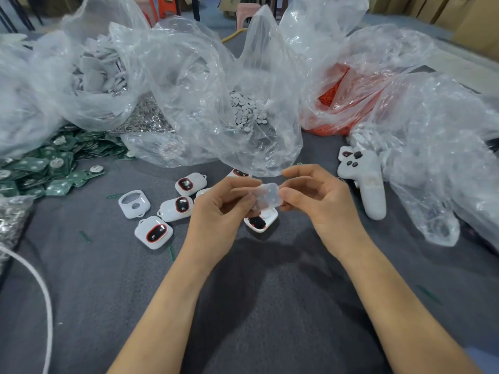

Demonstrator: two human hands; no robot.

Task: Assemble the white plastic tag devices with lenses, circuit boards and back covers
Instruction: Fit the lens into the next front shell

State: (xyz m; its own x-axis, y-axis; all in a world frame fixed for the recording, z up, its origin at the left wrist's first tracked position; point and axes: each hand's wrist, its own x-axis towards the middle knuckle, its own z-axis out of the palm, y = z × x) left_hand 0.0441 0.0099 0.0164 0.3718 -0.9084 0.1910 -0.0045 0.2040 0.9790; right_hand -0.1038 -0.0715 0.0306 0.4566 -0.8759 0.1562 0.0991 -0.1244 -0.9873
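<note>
Both hands meet above the grey cloth and hold one small white plastic cover [267,196] between them. My left hand [221,209] pinches its left end, my right hand [316,195] pinches its right end. Just below them lies a white tag shell [260,222] with a dark lens ringed in red. Several more shells with lenses [153,232] [176,207] [190,183] lie to the left, and an empty shell [134,203] shows open holes. Green circuit boards [51,168] are heaped at the far left.
Big clear plastic bags crowd the back: one with white covers [100,71], one with small grey discs [247,110], one with orange parts [332,95]. A white controller [364,179] lies at right. A white cable [40,287] curves at left. Metal bits [145,117] sit mid-left.
</note>
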